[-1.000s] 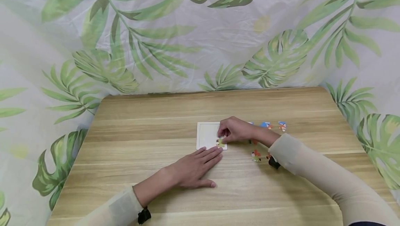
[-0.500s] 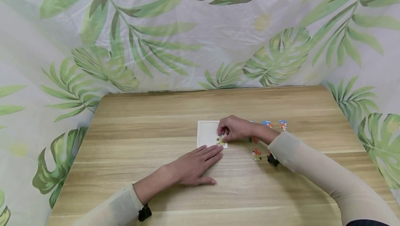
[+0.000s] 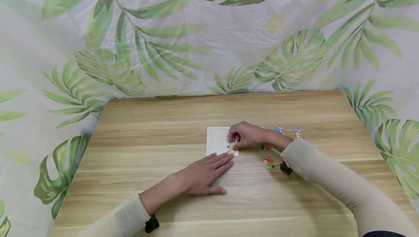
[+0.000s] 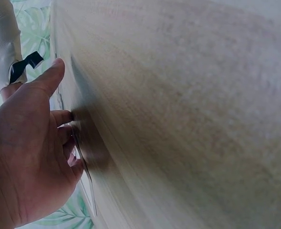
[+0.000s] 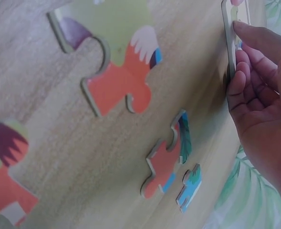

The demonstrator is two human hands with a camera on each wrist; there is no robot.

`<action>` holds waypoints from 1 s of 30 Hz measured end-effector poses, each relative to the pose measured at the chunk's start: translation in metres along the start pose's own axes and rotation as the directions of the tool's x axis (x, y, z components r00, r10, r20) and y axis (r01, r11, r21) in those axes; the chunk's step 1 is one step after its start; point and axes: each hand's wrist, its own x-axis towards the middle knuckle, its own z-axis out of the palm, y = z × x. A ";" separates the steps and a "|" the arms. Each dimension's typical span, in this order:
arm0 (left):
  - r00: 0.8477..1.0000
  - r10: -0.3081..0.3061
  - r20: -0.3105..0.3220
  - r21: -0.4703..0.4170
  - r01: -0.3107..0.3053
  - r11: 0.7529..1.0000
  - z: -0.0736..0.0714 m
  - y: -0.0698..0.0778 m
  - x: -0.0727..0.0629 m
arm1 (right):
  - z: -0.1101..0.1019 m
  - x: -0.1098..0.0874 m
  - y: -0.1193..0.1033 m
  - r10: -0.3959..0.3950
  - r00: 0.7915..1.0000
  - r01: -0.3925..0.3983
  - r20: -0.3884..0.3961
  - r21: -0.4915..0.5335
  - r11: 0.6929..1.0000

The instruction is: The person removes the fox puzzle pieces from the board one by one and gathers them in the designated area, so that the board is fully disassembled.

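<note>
A small white puzzle board [image 3: 216,138] lies flat on the wooden table, with a yellow-green puzzle piece [image 3: 230,149] in its near right corner. My right hand [image 3: 247,135] has thumb and curled fingers at this piece, pinching it against the board; the hand covers the board's right side. Flat and straight-fingered, my left hand [image 3: 206,177] rests with its fingertips on the board's near edge, thumb spread on the table. In the left wrist view, the fingers of the left hand [image 4: 30,148] sit along the board's edge.
Several loose puzzle pieces lie right of the board, among them a red and green piece [image 3: 269,162] and a blue and orange piece [image 3: 296,131]; the right forearm hides some. The right wrist view shows an orange-red piece [image 5: 116,67] close up. A leaf-print cloth [image 3: 176,47] hangs behind the table.
</note>
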 end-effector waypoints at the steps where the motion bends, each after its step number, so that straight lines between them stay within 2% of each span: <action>1: 1.000 0.004 -0.007 0.001 -0.004 1.000 0.000 0.000 0.000 | 0.000 0.000 -0.001 0.002 1.000 -0.002 0.002 0.000 1.000; 11: 1.000 0.011 -0.023 -0.015 -0.012 1.000 -0.001 0.001 -0.001 | -0.003 0.001 -0.004 0.013 1.000 -0.013 0.013 -0.003 1.000; 16: 1.000 0.008 -0.020 -0.020 -0.009 1.000 -0.001 0.001 -0.001 | -0.002 0.000 -0.004 -0.010 1.000 0.010 -0.013 -0.012 1.000; 30: 1.000 0.007 -0.020 -0.030 -0.008 1.000 0.000 0.001 0.000 | 0.001 0.003 -0.005 0.003 0.999 -0.004 -0.040 -0.043 0.999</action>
